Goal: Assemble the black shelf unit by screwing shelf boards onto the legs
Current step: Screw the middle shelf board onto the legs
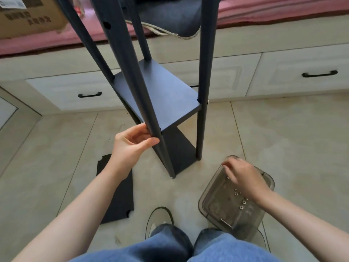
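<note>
My left hand (135,142) grips the stiff, light-looking near leg (130,76); my right hand (243,176), at four o'clock, hangs loose-fingered over the tray (268,181).

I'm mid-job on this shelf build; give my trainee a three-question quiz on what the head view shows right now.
1. True or false: the left hand grips the nearest leg of the shelf unit.
2. Where is the right hand? A) on a drawer handle B) over the clear plastic container C) on the spare board
3. Fill in: a spare black shelf board lies flat on the ____.

Key: 1 true; 2 B; 3 floor.
</note>
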`<state>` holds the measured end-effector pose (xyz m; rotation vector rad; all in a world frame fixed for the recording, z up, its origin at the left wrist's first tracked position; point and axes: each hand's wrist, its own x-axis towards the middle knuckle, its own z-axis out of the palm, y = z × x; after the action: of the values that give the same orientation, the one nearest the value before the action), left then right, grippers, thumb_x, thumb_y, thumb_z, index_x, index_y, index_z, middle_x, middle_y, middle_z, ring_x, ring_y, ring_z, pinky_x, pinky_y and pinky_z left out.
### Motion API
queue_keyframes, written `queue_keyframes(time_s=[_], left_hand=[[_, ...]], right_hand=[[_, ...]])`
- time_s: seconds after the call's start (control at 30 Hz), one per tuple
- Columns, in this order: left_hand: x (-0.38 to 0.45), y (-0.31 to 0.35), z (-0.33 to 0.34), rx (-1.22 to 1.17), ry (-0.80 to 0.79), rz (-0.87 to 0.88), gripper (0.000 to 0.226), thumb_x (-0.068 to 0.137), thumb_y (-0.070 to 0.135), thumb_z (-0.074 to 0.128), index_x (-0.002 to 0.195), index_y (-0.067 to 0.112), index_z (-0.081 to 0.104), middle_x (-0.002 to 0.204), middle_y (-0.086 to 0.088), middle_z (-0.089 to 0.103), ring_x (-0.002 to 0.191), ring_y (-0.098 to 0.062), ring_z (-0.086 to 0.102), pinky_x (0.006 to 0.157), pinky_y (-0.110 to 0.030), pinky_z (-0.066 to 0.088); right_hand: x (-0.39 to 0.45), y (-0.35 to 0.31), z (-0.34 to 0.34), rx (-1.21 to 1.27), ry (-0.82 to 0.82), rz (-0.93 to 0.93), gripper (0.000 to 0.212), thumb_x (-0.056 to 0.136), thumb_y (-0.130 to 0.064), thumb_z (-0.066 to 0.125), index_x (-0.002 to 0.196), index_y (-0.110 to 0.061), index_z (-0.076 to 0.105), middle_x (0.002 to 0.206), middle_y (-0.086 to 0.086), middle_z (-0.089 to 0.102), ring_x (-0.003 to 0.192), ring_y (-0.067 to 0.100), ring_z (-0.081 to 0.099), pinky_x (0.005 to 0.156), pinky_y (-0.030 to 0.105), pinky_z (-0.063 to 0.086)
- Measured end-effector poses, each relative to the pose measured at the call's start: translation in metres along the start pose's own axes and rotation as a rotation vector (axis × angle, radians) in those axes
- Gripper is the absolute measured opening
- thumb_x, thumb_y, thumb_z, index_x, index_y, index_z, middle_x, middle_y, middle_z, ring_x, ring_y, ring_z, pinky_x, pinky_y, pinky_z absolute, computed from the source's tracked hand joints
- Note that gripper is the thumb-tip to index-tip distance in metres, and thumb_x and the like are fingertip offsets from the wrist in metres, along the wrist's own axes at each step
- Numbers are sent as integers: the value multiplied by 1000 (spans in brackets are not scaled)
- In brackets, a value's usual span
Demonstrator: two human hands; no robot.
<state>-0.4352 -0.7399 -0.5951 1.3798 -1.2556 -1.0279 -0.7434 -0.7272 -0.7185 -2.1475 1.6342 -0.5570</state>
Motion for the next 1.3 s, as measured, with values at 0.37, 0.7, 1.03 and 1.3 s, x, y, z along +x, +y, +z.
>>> queue_keyframes(time_s=[0.37,0.7,1.03,1.3], left_hand=[[-2,-2,5,-23,28,-2,34,84,-6,72,111,16,73,99,9,79,96,-11,74,80,-18,56],[-3,-4,7,-13,42,-19,36,85,-6,71,111,19,73,99,9,78,95,-13,74,81,-21,57],[-2,-8,7,-32,45,-47,38,84,-8,72,110,20,73,100,6,78,96,-18,74,87,-29,59],[0,-9,7,-98,42,-111,44,85,0,73,127,13,67,110,-10,77,106,-33,72,100,-54,54]], right_hand=[[-14,52,52,-111,-622,419,8,90,-21,64,96,-16,67,104,10,69,97,27,65,84,34,52],[-9,53,73,-378,-643,413,28,92,3,41,116,-4,54,119,17,57,110,34,61,89,37,49],[-6,45,75,-426,-653,371,24,91,5,41,106,-9,53,118,16,60,109,32,62,80,34,48],[11,26,61,-94,-455,342,8,95,-15,57,90,-9,55,103,14,65,100,32,62,78,34,47]])
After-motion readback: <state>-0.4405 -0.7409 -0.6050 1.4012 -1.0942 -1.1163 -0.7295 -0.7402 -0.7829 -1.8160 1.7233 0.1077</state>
